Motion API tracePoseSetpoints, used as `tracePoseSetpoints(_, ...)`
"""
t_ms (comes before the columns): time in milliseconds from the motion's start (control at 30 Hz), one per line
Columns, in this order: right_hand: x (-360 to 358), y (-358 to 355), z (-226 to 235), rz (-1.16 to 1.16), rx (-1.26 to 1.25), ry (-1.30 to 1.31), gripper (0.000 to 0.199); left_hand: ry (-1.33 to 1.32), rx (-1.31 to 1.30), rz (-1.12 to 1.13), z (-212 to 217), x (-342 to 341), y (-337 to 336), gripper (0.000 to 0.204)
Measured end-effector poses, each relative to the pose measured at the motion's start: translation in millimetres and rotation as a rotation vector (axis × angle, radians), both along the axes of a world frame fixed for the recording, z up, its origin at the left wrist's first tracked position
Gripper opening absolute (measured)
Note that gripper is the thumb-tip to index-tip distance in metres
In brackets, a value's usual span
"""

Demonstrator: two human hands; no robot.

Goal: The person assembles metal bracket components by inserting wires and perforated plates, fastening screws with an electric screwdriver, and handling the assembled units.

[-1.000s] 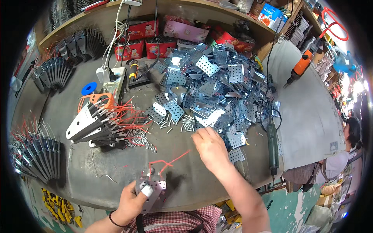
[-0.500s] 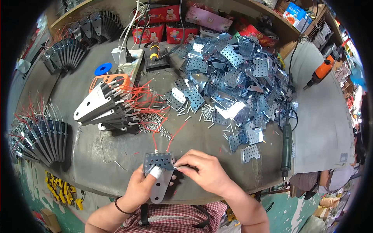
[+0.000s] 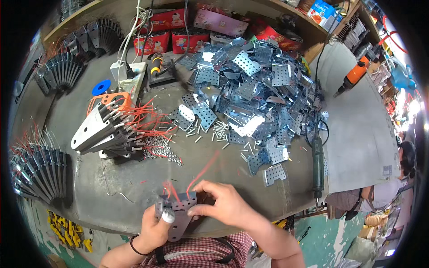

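Note:
Close to the table's front edge, my left hand (image 3: 154, 227) is closed around a tapered grey metal piece (image 3: 179, 228), its thumb, wrapped in white, pressing on the front. Across the upper end of that piece lies a perforated metal plate (image 3: 183, 202). Two red wires (image 3: 203, 170) rise from the top, blurred by motion. My right hand (image 3: 223, 204) pinches the plate's right edge between thumb and fingers; whether a small screw is also in that pinch is hidden. Beyond my hands, loose screws (image 3: 220, 130) and small nuts (image 3: 158, 148) lie on the table.
A large heap of perforated plates (image 3: 246, 89) covers the back right. Tapered pieces with red wires (image 3: 96, 129) are stacked at the left, near an orange meter (image 3: 109, 99). A green electric screwdriver (image 3: 317, 167) hangs at the right. A soldering iron (image 3: 156, 64) stands behind.
The tapered piece has come lower and tilted in my hands, and its wires have swung. My right hand has shifted slightly down along the plate's edge. The whole view has moved somewhat.

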State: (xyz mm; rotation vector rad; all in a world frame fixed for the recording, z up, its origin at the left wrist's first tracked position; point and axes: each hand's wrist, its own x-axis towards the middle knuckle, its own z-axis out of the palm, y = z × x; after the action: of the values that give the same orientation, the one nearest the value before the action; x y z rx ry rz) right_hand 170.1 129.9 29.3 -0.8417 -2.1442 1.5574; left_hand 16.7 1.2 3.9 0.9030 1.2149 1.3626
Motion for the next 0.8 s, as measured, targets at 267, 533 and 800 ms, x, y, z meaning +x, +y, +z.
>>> tracePoseSetpoints(267, 12, 83, -22, -0.18, 1.105, -0.444, 0.004, -0.445, -0.121, 0.061, 10, -6, 24, 0.038)
tracePoseSetpoints(533, -4, 20, 21, -0.031, 0.248, 0.066, 0.013, -0.309, -0.211, -0.012, 8, 0, 29, 0.037)
tracePoseSetpoints(800, -13, -4, 21, 0.111, 0.559, 0.082, 0.013, 0.185, -0.135, -0.025, -2, 2, 22, 0.03)
